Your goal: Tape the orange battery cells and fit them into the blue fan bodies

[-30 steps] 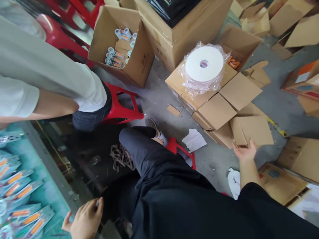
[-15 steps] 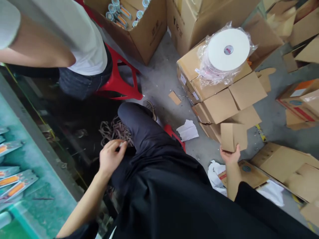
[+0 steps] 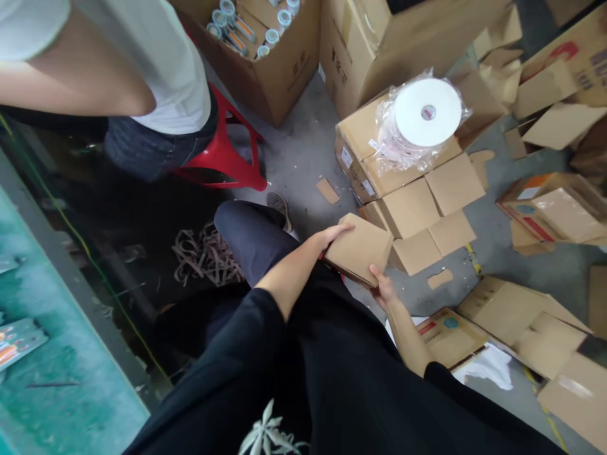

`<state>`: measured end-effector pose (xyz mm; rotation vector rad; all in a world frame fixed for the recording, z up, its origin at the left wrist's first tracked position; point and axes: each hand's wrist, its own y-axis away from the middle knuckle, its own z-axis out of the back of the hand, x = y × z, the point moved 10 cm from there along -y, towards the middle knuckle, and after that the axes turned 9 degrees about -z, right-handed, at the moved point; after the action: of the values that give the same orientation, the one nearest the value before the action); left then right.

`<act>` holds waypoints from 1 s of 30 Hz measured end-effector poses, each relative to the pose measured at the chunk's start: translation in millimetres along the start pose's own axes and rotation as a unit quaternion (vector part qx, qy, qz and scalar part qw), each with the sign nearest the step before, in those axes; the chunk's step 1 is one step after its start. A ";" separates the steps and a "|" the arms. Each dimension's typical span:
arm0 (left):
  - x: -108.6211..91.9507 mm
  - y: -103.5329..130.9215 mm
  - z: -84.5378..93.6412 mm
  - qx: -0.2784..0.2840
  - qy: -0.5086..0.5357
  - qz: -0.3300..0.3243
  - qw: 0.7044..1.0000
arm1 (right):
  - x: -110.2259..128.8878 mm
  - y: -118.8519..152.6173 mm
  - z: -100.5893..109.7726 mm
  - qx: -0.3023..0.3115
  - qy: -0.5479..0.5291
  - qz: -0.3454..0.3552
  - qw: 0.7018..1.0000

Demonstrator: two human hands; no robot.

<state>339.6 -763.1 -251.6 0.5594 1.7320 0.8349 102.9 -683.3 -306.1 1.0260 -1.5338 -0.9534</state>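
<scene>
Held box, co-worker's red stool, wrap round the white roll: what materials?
Held box: likely cardboard, matte; plain tan, crisp folds.
Red stool: probably moulded plastic, smooth, faint sheen; even colour throughout.
Wrap: clear, glossy film, apparently plastic; crinkles catch light.

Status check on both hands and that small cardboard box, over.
Left hand, right hand: both holding small cardboard box, different edges. Box tilted, broad face up. Open carton flaps spread close beyond it.
</scene>
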 end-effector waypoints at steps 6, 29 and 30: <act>-22.1 84.6 72.4 -0.136 0.163 -0.141 0.967 | 105.8 31.7 -78.3 0.104 0.203 0.092 0.969; 250.5 584.6 -13.3 -0.825 0.395 -0.395 0.090 | -437.8 576.9 -414.4 0.780 0.617 0.095 -0.053; 247.4 597.3 -15.3 -0.855 0.345 -0.372 0.109 | -430.7 590.5 -398.7 0.802 0.582 0.103 -0.081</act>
<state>227.5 -204.6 54.6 -2.3926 0.1528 1.5653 464.7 -113.8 181.7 -1.7195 0.0451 -2.6962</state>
